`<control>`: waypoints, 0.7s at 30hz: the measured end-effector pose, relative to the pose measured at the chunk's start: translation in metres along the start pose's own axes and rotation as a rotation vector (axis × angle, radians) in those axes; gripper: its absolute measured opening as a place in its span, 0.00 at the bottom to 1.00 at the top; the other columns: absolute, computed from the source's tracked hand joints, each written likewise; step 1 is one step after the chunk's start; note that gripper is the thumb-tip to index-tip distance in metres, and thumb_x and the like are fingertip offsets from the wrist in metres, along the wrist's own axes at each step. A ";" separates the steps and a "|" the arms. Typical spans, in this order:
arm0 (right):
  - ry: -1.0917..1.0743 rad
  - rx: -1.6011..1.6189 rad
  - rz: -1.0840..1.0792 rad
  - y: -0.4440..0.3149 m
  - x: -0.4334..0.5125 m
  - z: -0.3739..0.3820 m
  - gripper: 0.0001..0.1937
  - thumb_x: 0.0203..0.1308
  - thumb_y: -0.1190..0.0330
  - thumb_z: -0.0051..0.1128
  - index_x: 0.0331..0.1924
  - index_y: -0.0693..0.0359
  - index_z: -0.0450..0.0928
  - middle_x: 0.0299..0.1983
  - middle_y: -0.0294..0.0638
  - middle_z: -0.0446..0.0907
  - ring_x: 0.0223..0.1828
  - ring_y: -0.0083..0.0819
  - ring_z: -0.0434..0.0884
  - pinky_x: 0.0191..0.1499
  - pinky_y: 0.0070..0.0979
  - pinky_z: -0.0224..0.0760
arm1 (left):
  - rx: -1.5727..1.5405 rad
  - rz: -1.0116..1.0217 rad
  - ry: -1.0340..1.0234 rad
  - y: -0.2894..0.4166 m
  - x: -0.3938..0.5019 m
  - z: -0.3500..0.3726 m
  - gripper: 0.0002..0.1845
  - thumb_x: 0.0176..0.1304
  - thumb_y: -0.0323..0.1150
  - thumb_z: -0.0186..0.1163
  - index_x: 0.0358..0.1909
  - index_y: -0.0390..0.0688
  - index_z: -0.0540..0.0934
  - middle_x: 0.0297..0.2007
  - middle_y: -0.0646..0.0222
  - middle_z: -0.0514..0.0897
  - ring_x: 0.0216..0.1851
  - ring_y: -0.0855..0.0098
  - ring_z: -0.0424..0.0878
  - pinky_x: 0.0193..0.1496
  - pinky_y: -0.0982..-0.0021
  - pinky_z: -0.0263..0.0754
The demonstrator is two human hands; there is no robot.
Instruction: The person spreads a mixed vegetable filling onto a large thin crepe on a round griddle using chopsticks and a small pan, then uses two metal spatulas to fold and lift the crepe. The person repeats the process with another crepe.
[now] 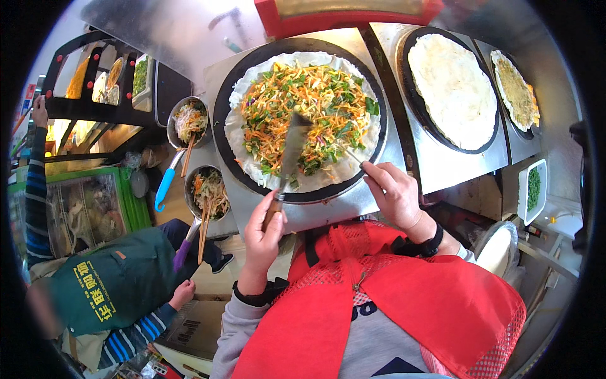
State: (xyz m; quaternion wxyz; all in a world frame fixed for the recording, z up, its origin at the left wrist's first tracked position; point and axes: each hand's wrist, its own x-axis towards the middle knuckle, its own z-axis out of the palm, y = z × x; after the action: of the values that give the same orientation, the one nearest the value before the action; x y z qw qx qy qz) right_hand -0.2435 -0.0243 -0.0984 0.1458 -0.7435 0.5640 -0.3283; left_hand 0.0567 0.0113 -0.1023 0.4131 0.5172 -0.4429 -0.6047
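Observation:
My left hand (266, 230) is closed round the wooden handle of a metal spatula (293, 147), whose blade reaches over the filling. With my right hand (393, 194) I grip a thin utensil (349, 152); its far end is at the vegetables, and its kind cannot be told. Chopped vegetables (307, 104), orange shreds and green leaves among them, cover most of a thin pale flatbread (234, 125). The flatbread lies on a round black griddle (222, 156) directly before me.
Right of it, a second griddle (412, 94) bears a plain flatbread (452, 90), and a third flatbread (513, 90) has a topping. Two pans (173, 135) (189, 192) of shredded vegetables with chopsticks stand left. A white tub (523, 189) holds chopped greens. A person in a green apron (118, 279) is at left.

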 end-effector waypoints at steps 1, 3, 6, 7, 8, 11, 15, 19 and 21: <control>-0.038 0.007 0.029 0.001 -0.002 0.000 0.14 0.54 0.75 0.64 0.46 0.57 0.81 0.30 0.41 0.80 0.29 0.41 0.82 0.30 0.29 0.76 | -0.041 0.052 0.033 0.000 0.002 -0.001 0.23 0.71 0.26 0.50 0.67 0.37 0.67 0.34 0.71 0.78 0.24 0.86 0.66 0.27 0.84 0.61; 0.023 0.247 0.230 0.010 -0.008 -0.005 0.16 0.57 0.77 0.64 0.50 0.60 0.78 0.34 0.41 0.82 0.30 0.32 0.83 0.33 0.25 0.77 | -0.132 0.055 0.093 0.002 -0.002 -0.012 0.23 0.71 0.26 0.49 0.67 0.37 0.67 0.33 0.70 0.78 0.22 0.86 0.64 0.24 0.83 0.59; 0.136 0.323 0.553 0.032 -0.015 -0.020 0.16 0.61 0.77 0.62 0.53 0.63 0.74 0.36 0.39 0.82 0.37 0.19 0.78 0.40 0.20 0.73 | -0.084 -0.061 0.213 0.004 -0.013 -0.035 0.23 0.71 0.26 0.49 0.67 0.38 0.66 0.32 0.70 0.77 0.21 0.85 0.63 0.22 0.83 0.57; 0.159 0.343 0.603 0.039 -0.016 -0.026 0.17 0.61 0.78 0.62 0.53 0.63 0.74 0.37 0.41 0.83 0.37 0.20 0.79 0.41 0.20 0.73 | -0.093 -0.089 0.248 0.004 -0.016 -0.040 0.23 0.71 0.26 0.49 0.67 0.37 0.66 0.32 0.70 0.77 0.21 0.85 0.63 0.22 0.83 0.57; 0.160 0.357 0.588 0.042 -0.018 -0.030 0.17 0.61 0.78 0.62 0.53 0.63 0.74 0.37 0.41 0.83 0.38 0.21 0.79 0.42 0.21 0.74 | -0.114 -0.105 0.268 0.004 -0.018 -0.043 0.23 0.71 0.26 0.49 0.67 0.38 0.67 0.32 0.71 0.77 0.21 0.85 0.63 0.22 0.83 0.57; 0.102 0.351 0.547 0.039 -0.019 -0.033 0.15 0.61 0.77 0.62 0.51 0.62 0.76 0.39 0.42 0.83 0.40 0.25 0.82 0.43 0.24 0.76 | -0.051 -0.039 0.227 0.000 -0.017 -0.036 0.23 0.71 0.26 0.50 0.67 0.38 0.67 0.33 0.71 0.77 0.21 0.85 0.63 0.23 0.83 0.57; -0.148 0.233 0.197 0.007 -0.011 -0.016 0.15 0.56 0.73 0.66 0.48 0.59 0.80 0.38 0.46 0.84 0.38 0.41 0.86 0.40 0.29 0.80 | -0.147 -0.038 0.032 0.000 -0.006 -0.009 0.23 0.70 0.26 0.52 0.67 0.39 0.67 0.36 0.70 0.77 0.26 0.85 0.68 0.28 0.83 0.64; -0.095 0.356 0.385 -0.009 0.002 0.001 0.14 0.58 0.74 0.65 0.48 0.62 0.79 0.40 0.46 0.85 0.39 0.33 0.87 0.41 0.25 0.79 | 0.448 0.213 0.107 0.009 0.000 -0.002 0.23 0.64 0.26 0.60 0.61 0.37 0.74 0.41 0.66 0.81 0.41 0.74 0.80 0.44 0.74 0.74; -0.034 0.534 0.381 -0.006 0.005 0.001 0.15 0.60 0.77 0.63 0.51 0.65 0.76 0.41 0.45 0.85 0.43 0.27 0.86 0.45 0.22 0.78 | 0.685 0.342 0.079 0.016 -0.003 -0.005 0.24 0.60 0.25 0.62 0.60 0.39 0.76 0.39 0.63 0.82 0.37 0.68 0.81 0.40 0.71 0.75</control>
State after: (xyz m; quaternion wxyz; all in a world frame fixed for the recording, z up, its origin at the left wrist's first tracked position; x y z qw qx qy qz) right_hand -0.2374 -0.0276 -0.0939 0.4037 -0.5658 0.5844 -0.4188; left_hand 0.0629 0.0091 -0.0870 0.3279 0.5669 -0.6829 -0.3237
